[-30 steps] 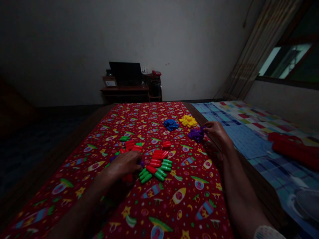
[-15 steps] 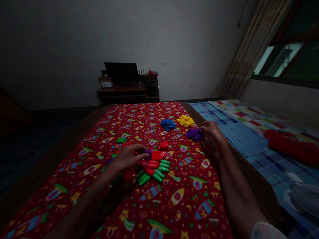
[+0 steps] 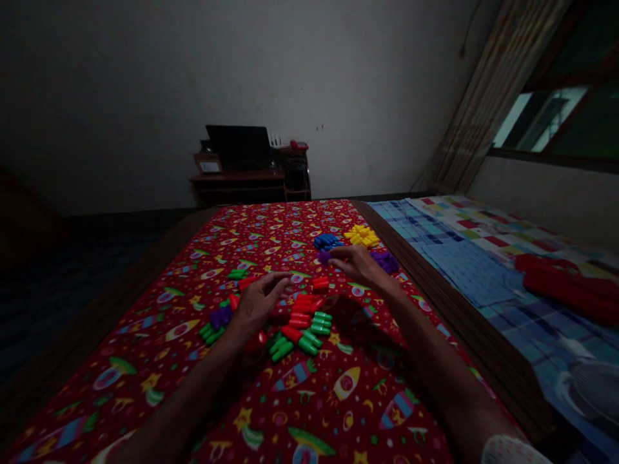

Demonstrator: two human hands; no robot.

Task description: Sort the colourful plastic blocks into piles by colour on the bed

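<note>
Just on the near side of the blue pile (image 3: 326,242), the right hand (image 3: 358,264) has its grip pinching a purple piece (image 3: 324,257). Right of the blue pile lie the yellow pile (image 3: 362,236) and, nearer, the purple pile (image 3: 385,261). Toward the viewer and left of that blue landmark, the left hand (image 3: 258,301) holds its grip spread beside red pieces (image 3: 300,316) and green pieces (image 3: 309,341) on the patterned cloth (image 3: 348,419).

A dark monitor (image 3: 238,148) stands on a desk (image 3: 236,176).
</note>
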